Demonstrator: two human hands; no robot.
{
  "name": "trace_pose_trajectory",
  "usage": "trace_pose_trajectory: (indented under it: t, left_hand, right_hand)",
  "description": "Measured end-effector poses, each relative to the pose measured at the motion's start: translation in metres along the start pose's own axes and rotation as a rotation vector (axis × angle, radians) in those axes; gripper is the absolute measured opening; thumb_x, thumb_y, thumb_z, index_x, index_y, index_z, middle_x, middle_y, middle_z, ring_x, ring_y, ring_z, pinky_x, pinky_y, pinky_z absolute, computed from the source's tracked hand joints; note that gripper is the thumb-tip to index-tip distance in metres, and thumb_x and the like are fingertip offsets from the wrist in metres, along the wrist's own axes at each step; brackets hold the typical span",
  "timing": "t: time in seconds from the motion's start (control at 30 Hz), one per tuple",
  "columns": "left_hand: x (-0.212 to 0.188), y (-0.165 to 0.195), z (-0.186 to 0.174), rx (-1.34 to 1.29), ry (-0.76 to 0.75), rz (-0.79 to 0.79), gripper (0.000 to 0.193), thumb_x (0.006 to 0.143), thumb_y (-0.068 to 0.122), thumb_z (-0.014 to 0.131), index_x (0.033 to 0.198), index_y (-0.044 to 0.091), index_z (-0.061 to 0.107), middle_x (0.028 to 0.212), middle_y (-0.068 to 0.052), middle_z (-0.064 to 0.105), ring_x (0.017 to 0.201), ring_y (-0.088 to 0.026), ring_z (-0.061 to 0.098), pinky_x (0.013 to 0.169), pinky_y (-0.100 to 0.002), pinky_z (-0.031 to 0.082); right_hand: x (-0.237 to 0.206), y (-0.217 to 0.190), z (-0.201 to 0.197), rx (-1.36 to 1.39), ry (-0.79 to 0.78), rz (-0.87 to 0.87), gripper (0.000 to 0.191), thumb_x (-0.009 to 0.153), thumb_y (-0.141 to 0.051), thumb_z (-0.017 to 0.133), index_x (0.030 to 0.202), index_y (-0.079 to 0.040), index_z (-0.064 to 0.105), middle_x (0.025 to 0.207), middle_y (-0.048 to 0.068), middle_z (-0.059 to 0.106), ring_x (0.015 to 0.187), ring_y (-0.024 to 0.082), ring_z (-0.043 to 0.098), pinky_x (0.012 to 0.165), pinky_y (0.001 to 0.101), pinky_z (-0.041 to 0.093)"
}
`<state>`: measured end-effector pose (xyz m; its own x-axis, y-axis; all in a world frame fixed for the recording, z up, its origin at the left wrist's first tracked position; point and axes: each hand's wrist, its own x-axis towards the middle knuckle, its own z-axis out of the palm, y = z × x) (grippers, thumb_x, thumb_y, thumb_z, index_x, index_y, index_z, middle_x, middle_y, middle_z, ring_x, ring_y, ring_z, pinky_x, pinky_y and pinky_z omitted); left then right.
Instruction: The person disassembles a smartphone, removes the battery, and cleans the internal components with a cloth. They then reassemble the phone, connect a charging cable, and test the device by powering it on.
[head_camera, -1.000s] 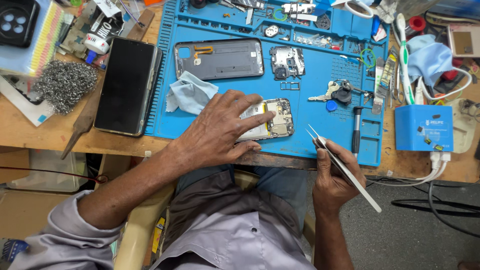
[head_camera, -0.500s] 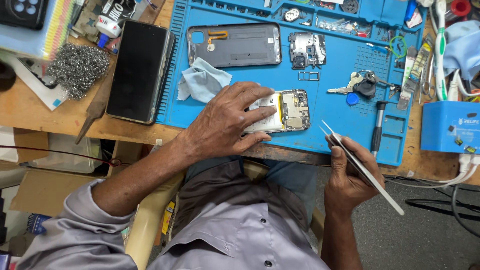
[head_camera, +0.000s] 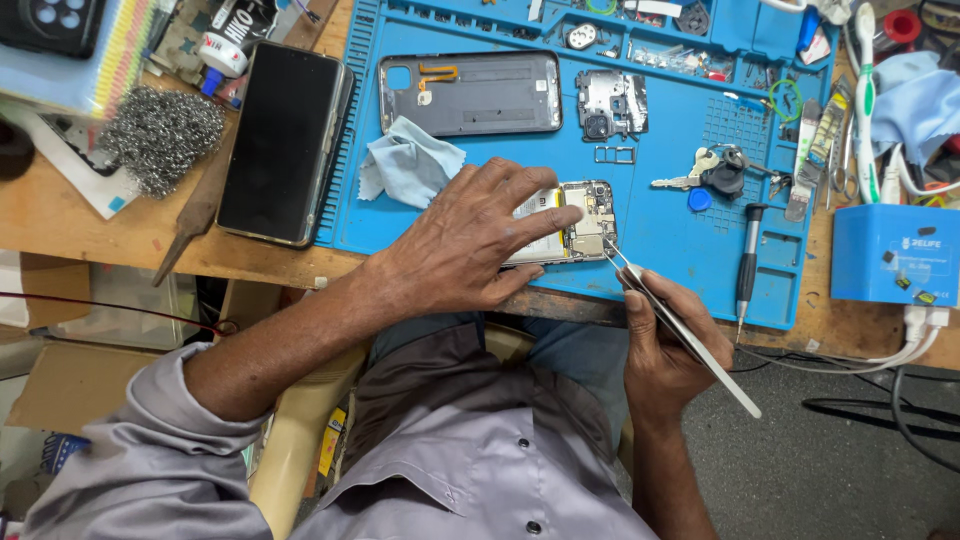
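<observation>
Left fingers (head_camera: 520, 200) pinning opened phone (head_camera: 575, 222) lying crosswise, camera end rightward

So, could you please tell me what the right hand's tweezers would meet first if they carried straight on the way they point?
Held in the right hand, the tweezers aim up-left; their tips sit at the opened phone under the left hand, so its circuit board comes first, though contact is unclear.
</observation>
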<state>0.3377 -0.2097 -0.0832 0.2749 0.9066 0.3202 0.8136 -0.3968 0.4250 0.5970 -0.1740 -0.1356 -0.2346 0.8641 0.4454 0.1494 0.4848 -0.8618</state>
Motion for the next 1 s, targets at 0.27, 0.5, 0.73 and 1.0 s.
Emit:
trace_pose_trajectory:
  t: [0.27,0.5,0.73,1.0]
  left_hand:
    - [0.005,0.003,-0.002,0.074,-0.031,0.059,0.051,0.083,0.028,0.078,0.132,0.022,0.062,0.139,-0.015,0.049,0.123,-0.034,0.048,0.091,-0.051,0.042]
    - [0.004,0.002,-0.004,0.023,-0.039,0.076,0.048,0.080,0.023,0.079,0.126,0.018,0.064,0.141,-0.015,0.048,0.124,-0.035,0.048,0.088,-0.052,0.044]
    - [-0.004,-0.004,-0.001,-0.037,0.031,0.124,0.045,0.082,0.022,0.082,0.125,0.015,0.070,0.139,-0.013,0.053,0.134,-0.035,0.050,0.102,-0.051,0.048]
    - [-0.010,-0.007,-0.003,-0.030,0.057,0.130,0.039,0.085,0.023,0.081,0.123,0.018,0.073,0.136,-0.010,0.056,0.134,-0.032,0.050,0.103,-0.051,0.048]
  right_hand:
    - [0.000,-0.002,0.000,0.008,0.019,0.000,0.020,0.101,0.001,0.073,0.120,0.004,0.068,0.112,0.019,0.074,0.107,0.023,0.076,0.089,0.0284,0.065]
    - [-0.003,-0.002,-0.001,0.065,0.009,0.009,0.020,0.103,-0.001,0.073,0.122,0.003,0.068,0.114,0.018,0.075,0.110,0.023,0.076,0.094,0.0300,0.066]
    - [-0.003,-0.010,0.005,-0.061,-0.079,-0.050,0.021,0.101,-0.004,0.077,0.120,0.001,0.070,0.112,0.016,0.075,0.098,0.017,0.075,0.081,0.0236,0.062]
    - [0.007,-0.018,0.007,-0.047,-0.090,0.056,0.017,0.102,-0.004,0.074,0.117,0.001,0.069,0.106,0.013,0.076,0.094,0.012,0.074,0.074,0.0197,0.059]
